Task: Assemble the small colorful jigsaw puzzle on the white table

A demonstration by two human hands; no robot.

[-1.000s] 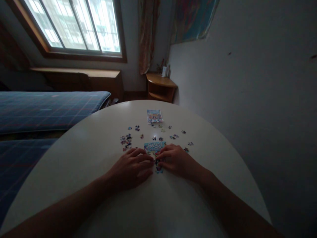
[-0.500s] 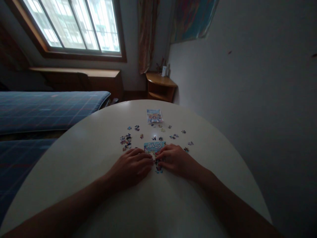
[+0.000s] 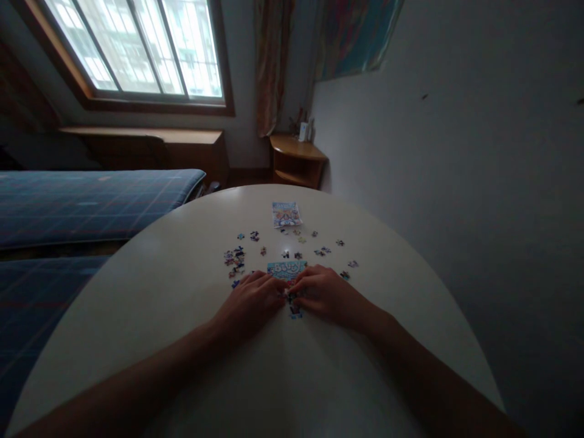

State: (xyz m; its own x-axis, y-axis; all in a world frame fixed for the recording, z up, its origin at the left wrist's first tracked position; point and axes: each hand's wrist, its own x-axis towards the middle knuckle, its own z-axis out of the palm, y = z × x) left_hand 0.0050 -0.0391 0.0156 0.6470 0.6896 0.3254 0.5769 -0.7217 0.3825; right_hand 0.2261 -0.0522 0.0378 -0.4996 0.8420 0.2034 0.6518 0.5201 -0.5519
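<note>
A partly joined jigsaw puzzle [image 3: 286, 268] with a blue lettered strip lies mid-table. My left hand [image 3: 252, 302] lies flat on the table, fingers stretched toward the puzzle's lower left edge. My right hand [image 3: 326, 294] rests at its lower right, with bent fingers pinched on a small puzzle piece [image 3: 292, 298] where both hands' fingertips meet. More joined pieces [image 3: 294, 312] peek out below the fingertips.
The table [image 3: 182, 292] is round and white. Loose pieces [image 3: 234, 258] lie left of the puzzle, others [image 3: 322, 250] to the right and behind. A printed picture card [image 3: 286, 214] lies farther back. Beyond are a blue plaid bed [image 3: 86, 204], a wooden corner shelf [image 3: 297, 159] and a wall on the right.
My left hand has slid right and closed in on the puzzle until its fingertips meet the right hand's. The right hand has barely moved.
</note>
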